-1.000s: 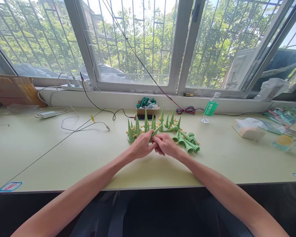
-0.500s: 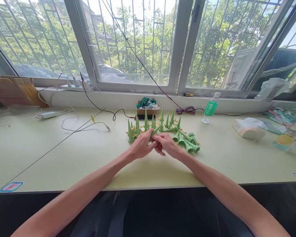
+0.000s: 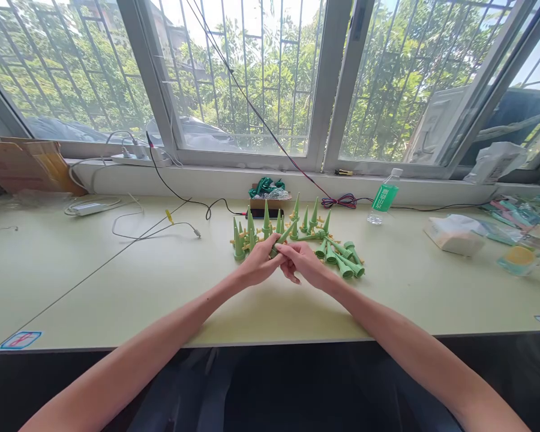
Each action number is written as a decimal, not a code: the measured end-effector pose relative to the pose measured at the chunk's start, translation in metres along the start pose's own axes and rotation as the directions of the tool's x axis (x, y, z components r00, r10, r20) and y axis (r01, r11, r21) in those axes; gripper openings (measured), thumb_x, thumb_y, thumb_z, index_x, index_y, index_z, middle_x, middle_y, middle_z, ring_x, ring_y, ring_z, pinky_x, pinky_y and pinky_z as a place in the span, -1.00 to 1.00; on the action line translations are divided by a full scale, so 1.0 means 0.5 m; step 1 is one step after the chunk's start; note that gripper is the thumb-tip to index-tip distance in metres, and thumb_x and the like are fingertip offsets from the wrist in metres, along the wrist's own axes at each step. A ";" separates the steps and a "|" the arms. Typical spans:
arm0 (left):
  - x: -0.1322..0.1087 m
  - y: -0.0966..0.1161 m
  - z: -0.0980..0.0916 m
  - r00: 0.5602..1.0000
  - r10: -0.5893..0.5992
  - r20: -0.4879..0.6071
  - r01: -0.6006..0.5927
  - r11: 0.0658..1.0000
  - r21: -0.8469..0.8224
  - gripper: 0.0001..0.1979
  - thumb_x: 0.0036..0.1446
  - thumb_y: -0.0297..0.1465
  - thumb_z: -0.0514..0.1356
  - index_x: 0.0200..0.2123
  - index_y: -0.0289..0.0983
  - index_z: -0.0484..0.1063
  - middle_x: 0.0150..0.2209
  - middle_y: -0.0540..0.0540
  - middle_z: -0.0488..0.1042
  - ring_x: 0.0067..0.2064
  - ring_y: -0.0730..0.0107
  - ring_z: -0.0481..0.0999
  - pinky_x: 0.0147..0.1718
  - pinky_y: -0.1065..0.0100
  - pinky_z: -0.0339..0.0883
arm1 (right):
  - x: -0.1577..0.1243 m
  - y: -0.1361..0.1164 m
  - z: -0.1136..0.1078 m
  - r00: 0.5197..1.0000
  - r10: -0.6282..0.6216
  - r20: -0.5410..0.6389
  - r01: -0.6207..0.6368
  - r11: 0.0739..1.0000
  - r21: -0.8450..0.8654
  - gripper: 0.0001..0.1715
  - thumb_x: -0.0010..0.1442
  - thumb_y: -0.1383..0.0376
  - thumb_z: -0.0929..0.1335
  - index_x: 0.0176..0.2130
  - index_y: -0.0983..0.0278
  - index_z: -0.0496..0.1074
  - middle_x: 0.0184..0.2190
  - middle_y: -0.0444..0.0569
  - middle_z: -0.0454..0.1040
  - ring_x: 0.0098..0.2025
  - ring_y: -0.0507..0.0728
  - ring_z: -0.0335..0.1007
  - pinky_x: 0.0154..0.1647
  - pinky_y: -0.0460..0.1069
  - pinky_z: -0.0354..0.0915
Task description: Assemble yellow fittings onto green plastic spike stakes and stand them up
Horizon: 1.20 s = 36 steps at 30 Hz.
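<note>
A green plastic watering spike (image 3: 285, 234) is held by both hands, its pointed end tilted up to the right. My left hand (image 3: 257, 264) is closed round its lower part. My right hand (image 3: 308, 263) pinches at the base, with thumb and index finger against the spike; its fingertips are partly hidden. Behind the hands stand several upright green spikes (image 3: 266, 219) with small yellow valves. To the right, more spikes (image 3: 343, 262) lie in a pile, their hollow wide ends toward me.
A black phone (image 3: 264, 213) and a small box of green wrappers (image 3: 270, 193) are behind the spikes. Farther right are a water bottle (image 3: 384, 197) and a tissue pack (image 3: 455, 234). A white cable (image 3: 150, 235) lies on the left of the table (image 3: 117, 300).
The hands stay in nearly the same place. The right thumb and fingers have shifted slightly on the base of the watering spike, whose tip has moved a little left.
</note>
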State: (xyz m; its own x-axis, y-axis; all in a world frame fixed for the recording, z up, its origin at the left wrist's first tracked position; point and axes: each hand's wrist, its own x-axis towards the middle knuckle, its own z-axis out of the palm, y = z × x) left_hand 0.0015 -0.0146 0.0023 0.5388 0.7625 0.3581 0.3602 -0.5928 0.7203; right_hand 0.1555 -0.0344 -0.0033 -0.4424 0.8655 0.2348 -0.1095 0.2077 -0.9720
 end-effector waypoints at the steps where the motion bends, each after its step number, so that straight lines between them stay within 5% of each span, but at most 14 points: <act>1: 0.001 0.000 -0.001 1.000 -0.018 0.006 0.019 0.999 -0.039 -0.75 0.24 -0.19 0.04 -0.18 -0.27 0.22 -0.53 0.08 0.30 -0.54 0.52 0.24 -0.56 0.47 0.09 | 0.000 0.001 -0.001 1.000 0.001 0.001 -0.001 1.000 0.005 -0.48 0.22 0.03 0.28 -0.59 0.33 0.31 -0.75 -0.17 0.31 -0.81 -0.06 0.10 -0.83 -0.15 0.02; 10: 0.002 -0.002 -0.004 0.993 -0.076 0.094 0.097 0.965 -0.242 -0.66 0.22 -0.09 0.07 -0.20 -0.26 0.22 -0.53 0.10 0.21 -0.60 0.61 0.15 -0.64 0.52 0.05 | 0.007 0.012 -0.008 0.999 0.046 0.000 -0.046 0.994 0.098 -0.36 0.23 -0.08 0.21 -0.58 0.35 0.33 -0.77 -0.11 0.32 -0.83 -0.04 0.10 -0.86 -0.14 0.00; 21: -0.002 0.012 -0.019 0.954 -0.117 0.274 0.225 0.886 -0.405 -0.69 0.22 -0.11 0.09 -0.26 -0.26 0.21 -0.51 0.08 0.16 -0.58 0.62 0.07 -0.64 0.51 -0.10 | 0.008 0.013 -0.012 0.994 0.111 0.016 -0.112 0.987 0.117 -0.50 0.22 0.06 0.22 -0.55 0.36 0.35 -0.77 -0.08 0.35 -0.85 -0.02 0.09 -0.90 -0.14 -0.05; 36: -0.003 0.008 -0.014 0.963 -0.111 0.245 0.217 0.857 -0.468 -0.64 0.18 -0.08 0.12 -0.23 -0.27 0.25 -0.51 0.07 0.16 -0.56 0.60 0.08 -0.63 0.51 -0.13 | 0.008 0.007 -0.008 0.992 0.128 0.021 -0.130 0.980 0.153 -0.49 0.23 0.04 0.22 -0.53 0.36 0.36 -0.77 -0.08 0.36 -0.84 -0.01 0.11 -0.91 -0.13 -0.04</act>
State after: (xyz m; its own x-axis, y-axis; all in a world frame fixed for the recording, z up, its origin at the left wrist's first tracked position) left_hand -0.0034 -0.0162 0.0088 0.6658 0.7365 0.1196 0.0696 -0.2208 0.9728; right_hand 0.1568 -0.0283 -0.0057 -0.4717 0.8751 0.1084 -0.1858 0.0215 -0.9823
